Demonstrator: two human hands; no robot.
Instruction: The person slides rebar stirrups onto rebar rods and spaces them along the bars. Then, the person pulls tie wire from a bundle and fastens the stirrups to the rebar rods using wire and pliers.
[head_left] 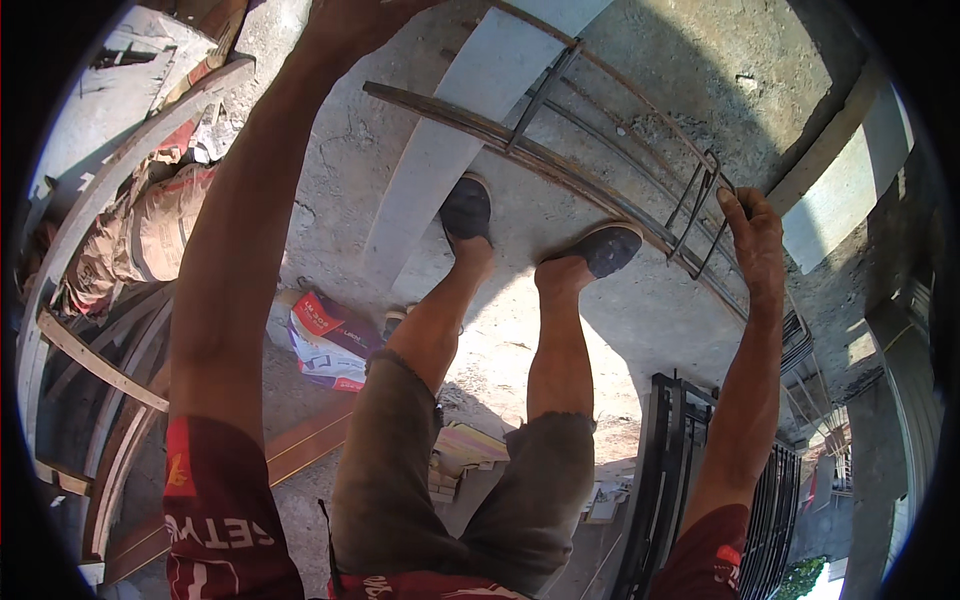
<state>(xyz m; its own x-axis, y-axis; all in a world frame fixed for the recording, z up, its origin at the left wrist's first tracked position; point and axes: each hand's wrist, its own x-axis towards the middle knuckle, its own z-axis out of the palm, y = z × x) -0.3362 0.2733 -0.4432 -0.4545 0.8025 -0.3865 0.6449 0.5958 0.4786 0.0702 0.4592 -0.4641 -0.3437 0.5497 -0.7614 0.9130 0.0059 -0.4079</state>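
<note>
Rough concrete floor (620, 330) is seen below, with open room around both shoes (467, 208) and clutter kept to the edges. Thin, rusty rebar cage (600, 180) is gripped at a stirrup by the right hand (755, 235), fingers closed; the left hand (350, 20) is cut off, grip cannot be told.

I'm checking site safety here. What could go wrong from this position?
The right hand grips a rebar stirrup on the rebar cage; a finger could get pinched. Both shoes stand on thin bars, so a foot may slip. The left hand is mostly out of frame.
</note>
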